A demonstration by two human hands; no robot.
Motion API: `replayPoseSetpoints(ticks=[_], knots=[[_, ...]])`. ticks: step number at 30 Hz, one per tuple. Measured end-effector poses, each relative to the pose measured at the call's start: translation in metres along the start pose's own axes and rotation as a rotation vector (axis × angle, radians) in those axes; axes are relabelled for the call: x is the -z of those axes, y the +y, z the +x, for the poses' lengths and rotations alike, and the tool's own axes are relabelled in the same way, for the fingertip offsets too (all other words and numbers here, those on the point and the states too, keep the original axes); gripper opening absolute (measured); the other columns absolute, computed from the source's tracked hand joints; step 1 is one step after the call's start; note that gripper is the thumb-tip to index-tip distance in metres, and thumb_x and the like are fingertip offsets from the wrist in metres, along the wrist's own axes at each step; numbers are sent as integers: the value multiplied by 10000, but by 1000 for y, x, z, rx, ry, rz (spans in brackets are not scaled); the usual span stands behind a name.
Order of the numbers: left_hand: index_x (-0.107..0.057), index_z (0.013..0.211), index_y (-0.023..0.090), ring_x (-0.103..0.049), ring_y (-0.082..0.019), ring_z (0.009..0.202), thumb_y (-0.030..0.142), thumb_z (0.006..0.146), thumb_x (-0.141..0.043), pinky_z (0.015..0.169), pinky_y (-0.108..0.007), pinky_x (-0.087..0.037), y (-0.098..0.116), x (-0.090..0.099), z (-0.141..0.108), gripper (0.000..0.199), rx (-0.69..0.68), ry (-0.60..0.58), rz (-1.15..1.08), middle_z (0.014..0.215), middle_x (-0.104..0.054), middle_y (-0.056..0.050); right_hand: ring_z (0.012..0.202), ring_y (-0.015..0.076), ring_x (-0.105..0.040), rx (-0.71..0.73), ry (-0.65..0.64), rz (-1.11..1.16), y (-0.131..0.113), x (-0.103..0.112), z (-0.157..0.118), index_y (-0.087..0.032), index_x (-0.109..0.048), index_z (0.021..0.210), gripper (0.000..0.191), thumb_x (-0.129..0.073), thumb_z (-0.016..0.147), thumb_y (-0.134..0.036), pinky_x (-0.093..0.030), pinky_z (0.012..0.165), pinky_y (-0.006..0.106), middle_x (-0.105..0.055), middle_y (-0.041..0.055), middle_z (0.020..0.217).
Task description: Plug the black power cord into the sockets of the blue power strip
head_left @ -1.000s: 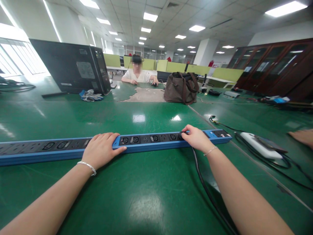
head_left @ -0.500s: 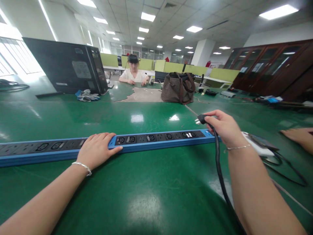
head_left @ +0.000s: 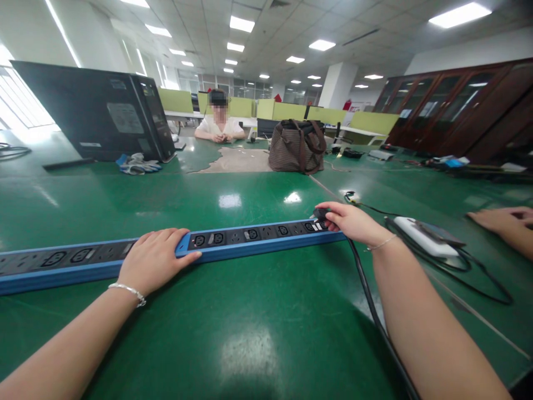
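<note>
A long blue power strip (head_left: 227,251) with black sockets lies across the green table. Over its middle lies my left hand (head_left: 152,256), gripping it with the fingers on top and the thumb along the near side. My right hand (head_left: 345,219) pinches a black power plug (head_left: 320,214) just above the strip's right end, near the last sockets. Its prongs point left and are partly hidden; whether they touch the strip I cannot tell. From the plug a thick black cord (head_left: 368,294) runs down beneath my right forearm to the bottom edge.
A white box-like device (head_left: 425,238) with black cables lies to the right, near another person's hand (head_left: 495,221). Farther back stand a black computer tower (head_left: 104,116) and a brown bag (head_left: 296,147), with gloves (head_left: 137,164) before the tower. Another person (head_left: 220,128) sits across the table.
My right hand has moved left and lower with the plug, closer to the strip's sockets. My left hand stays on the strip. The camera view has shifted slightly.
</note>
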State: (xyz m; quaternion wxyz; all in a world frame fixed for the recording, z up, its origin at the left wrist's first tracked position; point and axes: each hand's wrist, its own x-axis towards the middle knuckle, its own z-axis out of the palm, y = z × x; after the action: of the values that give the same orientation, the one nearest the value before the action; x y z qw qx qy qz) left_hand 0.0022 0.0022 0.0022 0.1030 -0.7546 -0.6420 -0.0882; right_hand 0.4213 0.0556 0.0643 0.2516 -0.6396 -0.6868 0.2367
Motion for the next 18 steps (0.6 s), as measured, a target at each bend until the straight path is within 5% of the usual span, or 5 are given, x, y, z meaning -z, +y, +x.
replayPoseSetpoints(ticks=[8,18], knots=[[-542,1215,175,-553,-313,1053,693,770,-337,935,-457,-369,-1,-2,0,713,15,-5,-13,1167,-611,-136,687,139,-584,146,35,-123,-12,-8,-4,-203,-605,1057,290,-439,820,-197,-444,663,249,-648,2,769],[-537,1210,171,-549,-306,1061,699,773,-338,947,-438,-351,-1,-2,0,714,6,3,-15,1175,-608,-124,950,153,-576,494,-205,-294,-80,-28,6,-234,-649,1001,291,-503,770,-132,-404,858,264,-672,-1,1014]])
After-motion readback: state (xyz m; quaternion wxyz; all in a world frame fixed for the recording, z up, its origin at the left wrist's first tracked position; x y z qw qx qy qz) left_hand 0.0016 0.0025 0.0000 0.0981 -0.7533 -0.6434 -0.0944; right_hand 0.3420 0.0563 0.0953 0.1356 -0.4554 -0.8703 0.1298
